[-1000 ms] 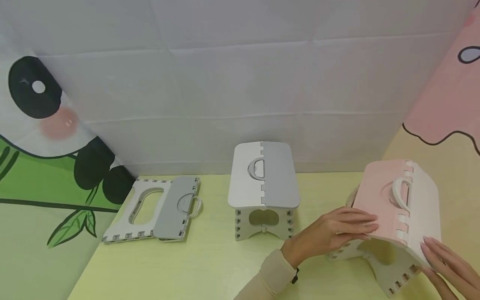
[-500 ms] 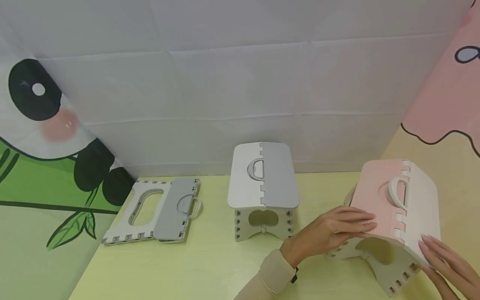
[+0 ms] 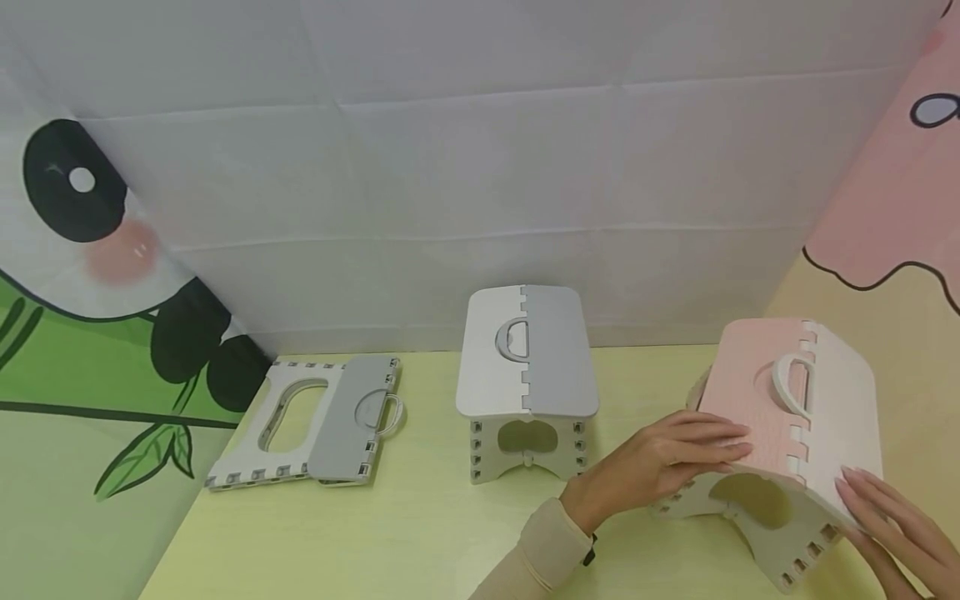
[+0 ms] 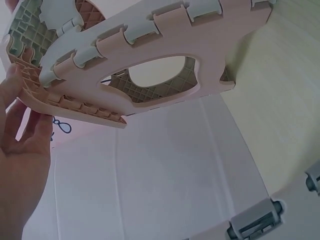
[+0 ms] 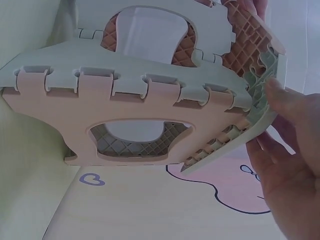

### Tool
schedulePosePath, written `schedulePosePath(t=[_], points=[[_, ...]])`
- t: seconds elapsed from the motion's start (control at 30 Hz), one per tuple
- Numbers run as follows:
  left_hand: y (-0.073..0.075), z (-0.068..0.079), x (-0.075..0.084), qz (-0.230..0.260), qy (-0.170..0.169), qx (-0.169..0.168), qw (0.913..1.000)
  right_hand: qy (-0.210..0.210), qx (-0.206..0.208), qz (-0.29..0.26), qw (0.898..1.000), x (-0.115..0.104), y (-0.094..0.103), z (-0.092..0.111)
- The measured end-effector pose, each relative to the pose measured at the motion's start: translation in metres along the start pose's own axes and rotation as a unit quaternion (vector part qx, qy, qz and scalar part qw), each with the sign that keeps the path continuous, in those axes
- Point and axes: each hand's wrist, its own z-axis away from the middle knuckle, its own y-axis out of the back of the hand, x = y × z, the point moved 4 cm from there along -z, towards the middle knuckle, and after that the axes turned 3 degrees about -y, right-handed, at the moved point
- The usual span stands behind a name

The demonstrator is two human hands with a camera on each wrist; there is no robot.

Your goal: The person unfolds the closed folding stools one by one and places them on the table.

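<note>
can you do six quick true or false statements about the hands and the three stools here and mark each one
1. The left hand and the right hand both hold the pink-and-white stool. True.
2. The left hand is on that stool's white half. False: it is on the pink half.
3. The folded stool lies on the table, at the left of the head view. True.
4. The middle stool lies folded flat. False: it stands unfolded.
5. The middle stool's top is part white, part grey. True.
6. The handle on the pink-and-white stool is black. False: it is white.
</note>
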Motion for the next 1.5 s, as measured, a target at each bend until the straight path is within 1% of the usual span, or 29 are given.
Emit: schedulePosePath(t=[0.13,0.33,0.53,0.7,0.77,0.93,1.2,1.3,1.43,1.5], points=[[-0.0002,-0.0001,-0.0010,-0.011,-0.003,0.002,0.9999,-0.018,-0.004,0.016,1.000,0.0020,0.0011,0.0023],[-0.0011,0.0000,-0.0019,-0.022,0.000,-0.001,0.9997,-0.028,-0.006,0.023,0.999,0.0051,0.0025,0.0046],[-0.0020,0.0004,-0.0031,-0.022,0.009,-0.010,0.9997,-0.017,-0.003,0.015,1.000,0.0072,0.0017,0.0029],[-0.0020,0.0004,-0.0038,-0.031,0.006,-0.011,0.9994,-0.004,-0.001,-0.002,1.000,0.0079,0.0007,0.0010],[-0.0019,0.0002,-0.0039,-0.036,0.004,-0.010,0.9993,-0.004,0.000,-0.006,1.000,0.0070,0.0001,-0.0005],[-0.0012,0.0001,-0.0042,-0.041,0.005,-0.013,0.9991,-0.031,-0.003,0.006,1.000,0.0040,-0.0002,-0.0027],[-0.0001,-0.0002,-0.0029,-0.068,0.011,-0.020,0.9974,-0.062,-0.034,0.032,0.997,0.0049,0.0052,0.0033],[-0.0001,-0.0002,-0.0028,-0.076,0.015,-0.021,0.9968,-0.083,-0.048,0.051,0.994,0.0062,0.0069,0.0049],[-0.0006,-0.0006,-0.0028,-0.088,0.015,-0.023,0.9958,-0.092,-0.060,0.070,0.992,0.0057,0.0069,0.0027],[-0.0008,-0.0009,-0.0025,-0.094,0.014,-0.024,0.9952,-0.088,-0.060,0.071,0.992,0.0054,0.0066,0.0016]])
